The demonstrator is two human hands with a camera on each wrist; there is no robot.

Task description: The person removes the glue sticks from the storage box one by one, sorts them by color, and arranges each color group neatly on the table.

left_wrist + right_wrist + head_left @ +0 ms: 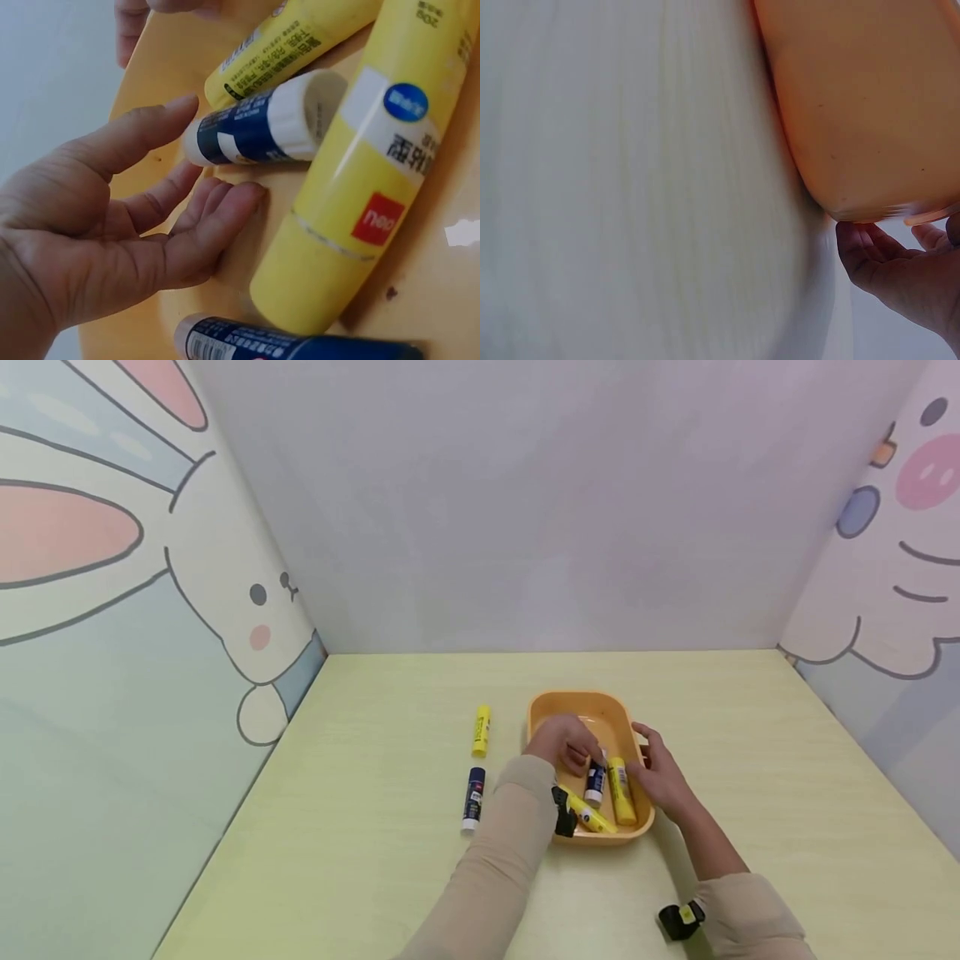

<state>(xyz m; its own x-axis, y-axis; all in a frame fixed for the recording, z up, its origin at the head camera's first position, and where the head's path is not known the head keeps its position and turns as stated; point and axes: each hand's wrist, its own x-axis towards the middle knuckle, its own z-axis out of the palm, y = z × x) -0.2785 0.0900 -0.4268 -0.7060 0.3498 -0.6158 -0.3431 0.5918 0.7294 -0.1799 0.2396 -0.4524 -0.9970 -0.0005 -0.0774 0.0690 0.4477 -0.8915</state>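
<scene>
Inside an orange plastic tray, my left hand pinches the end of a navy and white glue stick between thumb and forefinger. Its other fingers stay loosely bent below the stick. My right hand grips the tray's right rim, its fingers at the outer wall. A yellow glue stick lies beside the pinched one, near the right wall. Another yellow glue stick lies slanted at the near end. The left wrist view shows a second navy glue stick, hidden in the head view.
Left of the tray, a yellow glue stick and a navy glue stick with a white end lie on the pale table. A grey wall stands at the back, with cartoon-painted panels on both sides.
</scene>
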